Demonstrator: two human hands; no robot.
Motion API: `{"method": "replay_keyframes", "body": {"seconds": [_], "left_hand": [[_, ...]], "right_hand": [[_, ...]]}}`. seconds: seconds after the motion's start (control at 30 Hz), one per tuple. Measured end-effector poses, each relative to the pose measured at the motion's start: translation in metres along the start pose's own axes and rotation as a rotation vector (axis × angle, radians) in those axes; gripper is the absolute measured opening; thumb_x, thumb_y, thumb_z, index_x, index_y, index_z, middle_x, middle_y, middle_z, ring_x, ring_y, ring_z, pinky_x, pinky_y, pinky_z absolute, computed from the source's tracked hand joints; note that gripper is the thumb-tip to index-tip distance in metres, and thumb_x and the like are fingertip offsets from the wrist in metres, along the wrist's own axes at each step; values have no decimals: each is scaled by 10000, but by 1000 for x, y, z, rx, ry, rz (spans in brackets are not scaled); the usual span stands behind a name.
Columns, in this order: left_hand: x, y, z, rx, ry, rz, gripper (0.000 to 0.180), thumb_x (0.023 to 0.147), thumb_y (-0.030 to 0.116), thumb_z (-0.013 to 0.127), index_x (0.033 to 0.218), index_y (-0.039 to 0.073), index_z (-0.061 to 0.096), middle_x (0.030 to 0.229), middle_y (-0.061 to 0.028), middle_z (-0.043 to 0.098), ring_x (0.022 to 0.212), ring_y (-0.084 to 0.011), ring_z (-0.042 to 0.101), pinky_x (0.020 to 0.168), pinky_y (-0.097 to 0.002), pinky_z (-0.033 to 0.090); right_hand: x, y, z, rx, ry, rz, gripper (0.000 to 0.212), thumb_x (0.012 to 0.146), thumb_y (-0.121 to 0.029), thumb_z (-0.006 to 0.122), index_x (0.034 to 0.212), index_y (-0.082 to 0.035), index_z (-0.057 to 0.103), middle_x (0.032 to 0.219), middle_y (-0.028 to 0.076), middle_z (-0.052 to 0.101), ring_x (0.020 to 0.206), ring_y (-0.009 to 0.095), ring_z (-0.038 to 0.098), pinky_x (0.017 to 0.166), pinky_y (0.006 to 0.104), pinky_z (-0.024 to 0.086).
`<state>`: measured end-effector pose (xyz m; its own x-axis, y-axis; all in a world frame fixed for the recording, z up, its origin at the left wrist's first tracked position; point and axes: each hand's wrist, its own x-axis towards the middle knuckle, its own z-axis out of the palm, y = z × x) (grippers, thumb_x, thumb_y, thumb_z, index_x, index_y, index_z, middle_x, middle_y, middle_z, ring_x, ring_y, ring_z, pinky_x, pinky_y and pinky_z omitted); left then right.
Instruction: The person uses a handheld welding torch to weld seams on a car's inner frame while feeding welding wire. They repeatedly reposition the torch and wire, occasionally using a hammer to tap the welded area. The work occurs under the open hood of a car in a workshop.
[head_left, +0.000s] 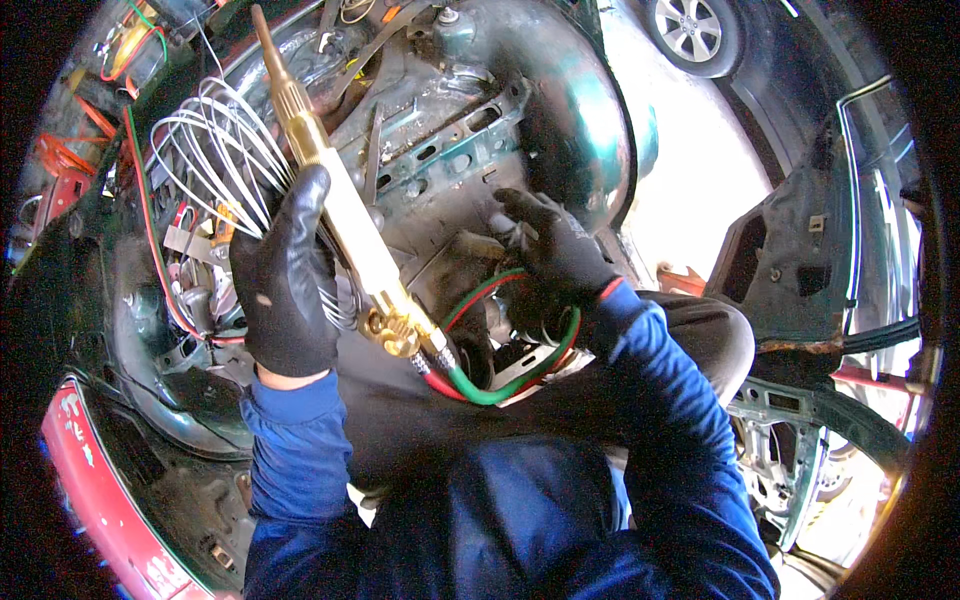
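In my left hand (285, 275), black-gloved, is a brass gas welding torch (350, 215), its narrow tip pointing up and to the left. The same hand also holds a loose coil of thin silvery wire (215, 140), which fans out beyond the fingers. From the torch's valve end run a green hose (490, 396) and a red hose (440, 384), looping right below my right hand. My right hand (560, 250), also gloved, reaches over the bare metal with fingers apart and loosely bent. Nothing clear shows in its grasp; its fingertips are partly blurred against the dark metal.
Around me is a stripped dark green car body with a rounded wheel housing (575, 110) and a perforated metal rail (450, 140). A red panel (100, 490) lies at lower left. Tools and clutter sit at left. Another car's wheel (690, 30) shows at upper right.
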<state>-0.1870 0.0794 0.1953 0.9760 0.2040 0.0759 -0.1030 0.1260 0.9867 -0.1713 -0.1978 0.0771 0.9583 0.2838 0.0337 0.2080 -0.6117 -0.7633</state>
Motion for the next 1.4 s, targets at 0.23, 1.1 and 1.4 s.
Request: {"method": "replay_keyframes", "body": {"seconds": [0.23, 1.1, 1.4], "left_hand": [[32, -17, 27, -112, -48, 73, 306, 1038, 238, 693, 1243, 11, 694, 1108, -43, 684, 993, -136, 652, 902, -309, 545], [149, -200, 81, -267, -14, -567, 661, 1063, 607, 517, 1426, 55, 525, 1161, -98, 719, 847, -226, 760, 540, -286, 547], [173, -226, 72, -97, -241, -599, 464, 1117, 468, 485, 1265, 39, 582, 824, -81, 729, 610, -156, 684, 523, -323, 535]], "right_hand": [[-63, -47, -31, 368, -124, -124, 530, 1142, -346, 464, 1552, -10, 470, 1454, 190, 614, 1328, 297, 583, 1141, 416, 450], [66, -32, -102, 683, 94, 698, 617, 849, -61, 828, 1405, -17, 564, 1042, 80, 741, 824, 136, 715, 707, 288, 600], [66, -5, -116, 444, 154, 721, 921, 740, -324, 981, 1427, 76, 516, 1005, 127, 722, 833, 184, 717, 694, 278, 577]]}}
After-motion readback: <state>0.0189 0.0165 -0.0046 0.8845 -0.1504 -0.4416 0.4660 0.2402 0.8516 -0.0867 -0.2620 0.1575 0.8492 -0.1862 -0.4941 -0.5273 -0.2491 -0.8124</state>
